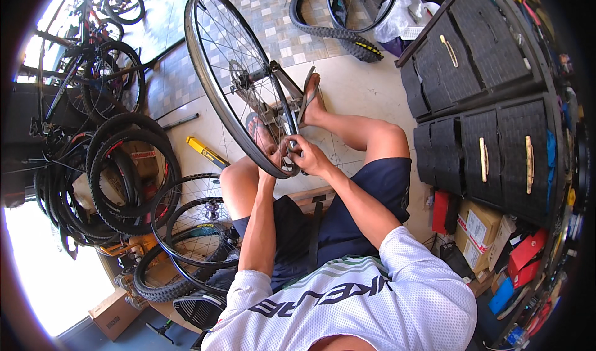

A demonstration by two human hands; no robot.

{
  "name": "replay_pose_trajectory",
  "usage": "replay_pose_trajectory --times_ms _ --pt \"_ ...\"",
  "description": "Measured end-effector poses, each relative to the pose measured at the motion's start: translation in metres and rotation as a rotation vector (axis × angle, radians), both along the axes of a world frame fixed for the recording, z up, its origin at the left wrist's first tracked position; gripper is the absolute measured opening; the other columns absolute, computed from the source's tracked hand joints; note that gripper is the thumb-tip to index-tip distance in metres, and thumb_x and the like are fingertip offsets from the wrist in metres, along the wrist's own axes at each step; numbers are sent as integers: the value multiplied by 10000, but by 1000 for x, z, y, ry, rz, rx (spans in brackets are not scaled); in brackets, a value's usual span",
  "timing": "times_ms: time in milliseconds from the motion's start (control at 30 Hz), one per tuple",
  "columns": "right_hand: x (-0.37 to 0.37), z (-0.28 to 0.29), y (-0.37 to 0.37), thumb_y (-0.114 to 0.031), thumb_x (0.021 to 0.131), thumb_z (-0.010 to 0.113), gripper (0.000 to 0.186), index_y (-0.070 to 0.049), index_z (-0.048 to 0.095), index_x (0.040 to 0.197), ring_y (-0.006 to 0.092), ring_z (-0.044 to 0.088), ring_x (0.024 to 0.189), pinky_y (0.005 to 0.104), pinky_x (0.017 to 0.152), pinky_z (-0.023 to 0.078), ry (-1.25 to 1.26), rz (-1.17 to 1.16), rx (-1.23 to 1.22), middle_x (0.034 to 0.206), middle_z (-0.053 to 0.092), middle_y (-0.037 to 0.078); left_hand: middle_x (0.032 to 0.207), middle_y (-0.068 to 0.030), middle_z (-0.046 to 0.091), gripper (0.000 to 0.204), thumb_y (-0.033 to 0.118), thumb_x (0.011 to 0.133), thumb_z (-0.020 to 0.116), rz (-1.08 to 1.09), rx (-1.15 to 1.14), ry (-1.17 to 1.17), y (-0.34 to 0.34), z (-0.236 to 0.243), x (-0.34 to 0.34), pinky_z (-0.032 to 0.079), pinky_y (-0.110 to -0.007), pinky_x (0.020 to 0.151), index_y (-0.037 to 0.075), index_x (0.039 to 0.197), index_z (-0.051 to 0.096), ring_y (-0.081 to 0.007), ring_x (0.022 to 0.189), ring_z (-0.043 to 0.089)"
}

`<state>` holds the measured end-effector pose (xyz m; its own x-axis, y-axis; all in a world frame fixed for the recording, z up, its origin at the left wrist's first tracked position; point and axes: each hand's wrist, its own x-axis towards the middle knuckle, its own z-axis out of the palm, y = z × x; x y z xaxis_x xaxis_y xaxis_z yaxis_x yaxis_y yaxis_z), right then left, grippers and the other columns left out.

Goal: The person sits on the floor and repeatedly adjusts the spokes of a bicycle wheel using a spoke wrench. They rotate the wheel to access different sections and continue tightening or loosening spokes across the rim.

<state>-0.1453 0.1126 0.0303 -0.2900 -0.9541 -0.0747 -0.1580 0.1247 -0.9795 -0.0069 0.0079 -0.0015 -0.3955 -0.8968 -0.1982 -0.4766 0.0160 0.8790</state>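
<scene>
the bicycle wheel (244, 78) is up on its edge right in front of the person, tilted a bit, its near end down between the knees. there's a metal stand (287, 83) beside the hub, low by the sandalled feet. both hands are at the wheel's near end. the right hand (310, 156) comes in from the right with its fingers curled in and bunched at the rim, thumb side toward the spokes, but i can't tell if they're actually pinching a spoke or just the rim. the left hand (279, 153) is right next to it, partly hidden by the rim, fingers bent and close to the other hand's, can't tell what they're gripping, if anything.

yellow tool (207, 152) on the floor just left of the wheel. more spoked wheels (210, 212) near the left leg, with a pile of tires (127, 186) past those. loose knobby tire (335, 33) up ahead on the floor, and black drawers (484, 134) off to the right.
</scene>
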Motion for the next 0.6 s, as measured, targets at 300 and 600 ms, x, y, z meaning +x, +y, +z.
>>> replay_pose_trajectory --times_ms 300,600 --pt "-12 -28 -2 -152 928 646 214 14 674 1060 156 671 828 313 753 508 -190 -23 184 897 730 119 899 -41 676 299 271 989 630 95 317 388 -3 1 -6 519 -255 664 -2 1111 642 -112 732 631" --pt "-37 -26 7 -331 866 709 327 -13 713 944 289 690 777 384 702 510 34 -250 254 838 720 156 970 -31 685 284 181 950 684 21 379 492 -1 19 -5 559 -268 691 24 1179 625 -125 766 659"
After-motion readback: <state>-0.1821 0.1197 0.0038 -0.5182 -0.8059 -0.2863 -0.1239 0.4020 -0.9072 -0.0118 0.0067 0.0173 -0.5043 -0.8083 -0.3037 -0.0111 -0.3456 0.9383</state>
